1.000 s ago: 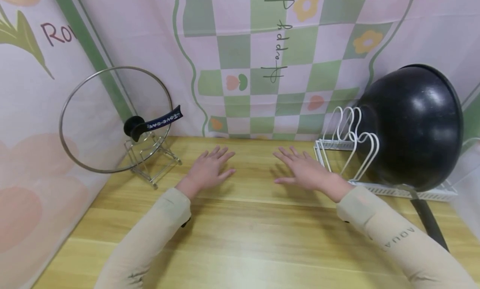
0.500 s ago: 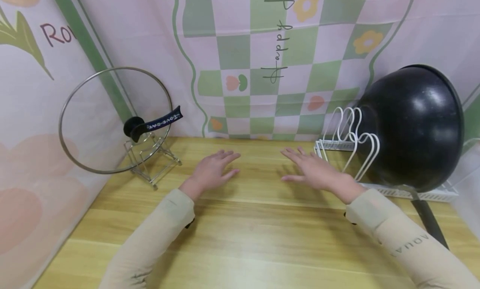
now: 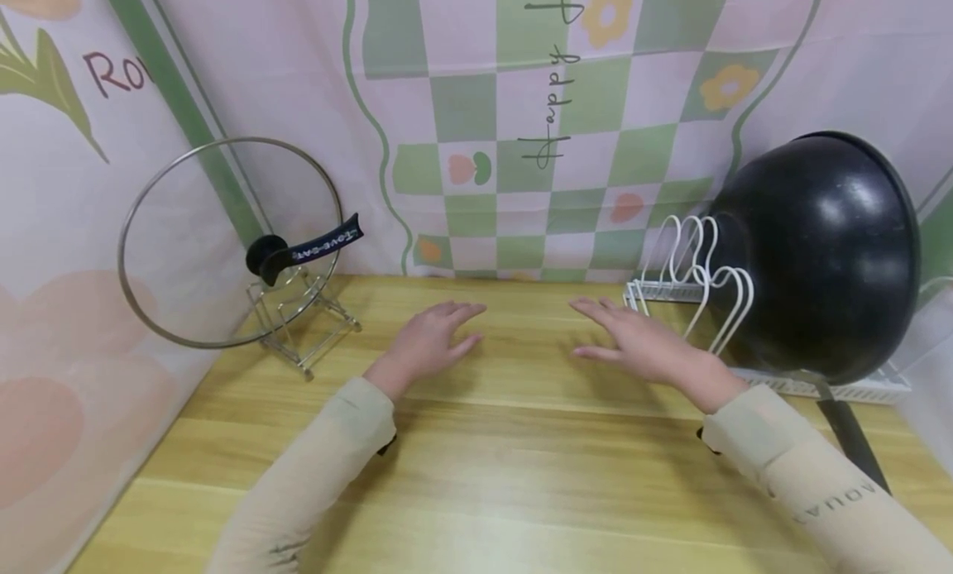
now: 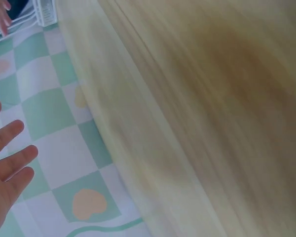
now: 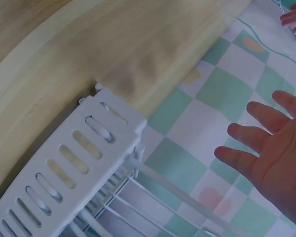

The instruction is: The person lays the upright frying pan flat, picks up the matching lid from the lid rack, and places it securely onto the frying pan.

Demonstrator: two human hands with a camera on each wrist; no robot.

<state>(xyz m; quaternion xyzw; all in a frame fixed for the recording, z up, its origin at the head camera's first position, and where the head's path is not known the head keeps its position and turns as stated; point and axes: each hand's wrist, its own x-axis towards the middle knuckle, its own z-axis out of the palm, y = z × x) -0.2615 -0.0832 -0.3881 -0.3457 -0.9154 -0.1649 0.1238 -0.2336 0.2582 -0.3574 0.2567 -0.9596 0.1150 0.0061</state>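
Observation:
My left hand [image 3: 424, 346] hovers above the wooden table [image 3: 484, 491], fingers extended and thumb apart, holding nothing. Across from it, my right hand [image 3: 648, 342] is held in the same way beside the white rack [image 5: 64, 168], also with nothing in it. A black wok [image 3: 819, 251] rests tilted in that rack, its underside toward the middle and its dark handle [image 3: 852, 442] pointing to the front. At the left, a glass lid [image 3: 193, 251] with a black knob and handle [image 3: 320, 245] stands upright in a small metal wire stand [image 3: 298, 361].
Behind the table hangs a checkered green and pink cloth [image 3: 521, 160] with printed lettering. Another printed cloth [image 3: 67, 326] covers the left side. White wire dividers [image 3: 700, 289] rise from the rack near my right hand.
Both hands have drawn slightly back toward the person. The left has shifted a little right and the right hand further right, nearer the rack. Lid and wok stay in place.

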